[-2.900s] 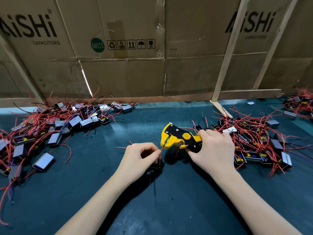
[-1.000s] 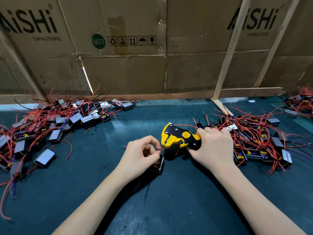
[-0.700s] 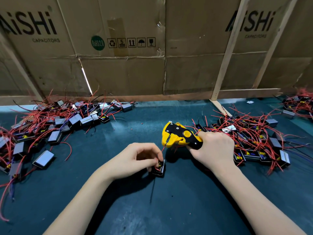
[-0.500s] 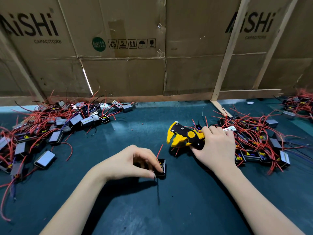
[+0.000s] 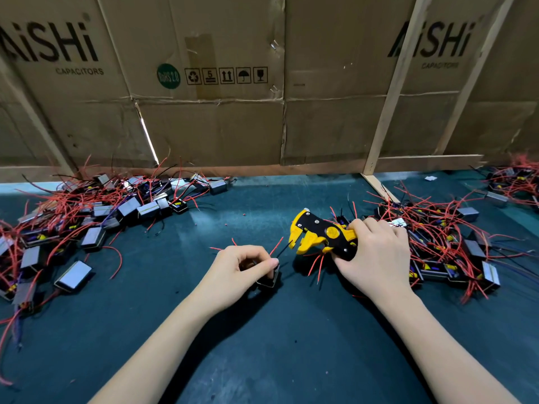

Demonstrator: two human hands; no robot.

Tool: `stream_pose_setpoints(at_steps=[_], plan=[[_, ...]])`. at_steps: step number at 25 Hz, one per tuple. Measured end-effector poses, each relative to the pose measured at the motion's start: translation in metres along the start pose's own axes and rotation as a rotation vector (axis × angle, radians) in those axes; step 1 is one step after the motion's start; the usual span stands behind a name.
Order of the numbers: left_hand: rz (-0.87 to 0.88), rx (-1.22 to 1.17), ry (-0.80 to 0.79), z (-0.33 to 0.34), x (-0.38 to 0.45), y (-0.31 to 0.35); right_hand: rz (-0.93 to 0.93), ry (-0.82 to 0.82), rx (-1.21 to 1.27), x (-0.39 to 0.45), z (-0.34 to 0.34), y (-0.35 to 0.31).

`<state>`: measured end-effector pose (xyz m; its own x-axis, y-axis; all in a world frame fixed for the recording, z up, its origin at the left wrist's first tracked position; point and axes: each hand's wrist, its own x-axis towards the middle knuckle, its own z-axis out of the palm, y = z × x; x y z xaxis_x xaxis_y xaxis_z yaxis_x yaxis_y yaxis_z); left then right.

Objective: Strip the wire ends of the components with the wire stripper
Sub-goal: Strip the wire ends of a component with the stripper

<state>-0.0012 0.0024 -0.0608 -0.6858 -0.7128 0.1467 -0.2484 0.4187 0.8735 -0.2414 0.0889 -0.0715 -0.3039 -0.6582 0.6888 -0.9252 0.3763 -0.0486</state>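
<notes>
Yellow-and-black plastic wire stripper (image 5: 322, 237) sits mid-counter, handles wrapped by the right hand (image 5: 376, 255), grip clenched on them; its yellow beak gapes apart, pointing left; just left of the stripper, the left hand (image 5: 240, 266) pinches a small black boxy component (image 5: 269, 279) w/ fingers curled round it, the component resting on the dark teal counter (image 5: 262, 345); its thin black wire (image 5: 284, 249) and a red wire (image 5: 275, 248) stick up toward the stripper, tips just short of the beak; right of the stripper, behind the right hand, a heap of red-wired components (image 5: 437, 246); far left of the stripper, a second such heap (image 5: 73, 223); behind it, a brown cardboard wall (image 5: 233, 112).
</notes>
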Motion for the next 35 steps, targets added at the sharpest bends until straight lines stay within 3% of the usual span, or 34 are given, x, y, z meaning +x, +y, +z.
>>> stream_pose_setpoints(at_steps=[32, 35], plan=[[0.061, 0.106, 0.033, -0.001, -0.002, 0.003, -0.088, 0.151, 0.023, 0.004, -0.015, -0.009], [0.159, 0.046, -0.136, 0.002, -0.007, 0.006, 0.077, 0.123, 0.103, 0.004, -0.015, -0.005]])
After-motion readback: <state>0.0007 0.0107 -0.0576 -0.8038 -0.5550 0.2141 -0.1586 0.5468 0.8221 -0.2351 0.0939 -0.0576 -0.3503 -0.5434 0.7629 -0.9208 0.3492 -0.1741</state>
